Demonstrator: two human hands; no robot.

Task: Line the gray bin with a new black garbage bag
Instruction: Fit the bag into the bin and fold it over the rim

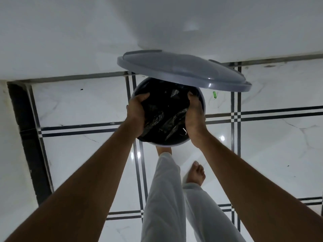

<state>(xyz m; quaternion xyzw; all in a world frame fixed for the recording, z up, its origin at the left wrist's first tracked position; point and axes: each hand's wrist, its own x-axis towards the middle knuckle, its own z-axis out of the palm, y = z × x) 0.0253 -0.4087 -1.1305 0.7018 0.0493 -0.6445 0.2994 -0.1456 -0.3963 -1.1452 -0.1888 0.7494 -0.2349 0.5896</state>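
Bag [166, 117] sits bunched inside the bin [203, 103], right between my hands. Left hand [138, 114] and right hand [194, 117] both curl over its edges, gripping it I think; rim's just outward.

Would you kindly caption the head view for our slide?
Both hands, left hand and right hand, tuck black bag into gray bin, lid raised.

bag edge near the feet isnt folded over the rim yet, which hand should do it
Probably the right hand: it lies along the gray bin rim down to the near side. The left hand grips the black bag higher up.
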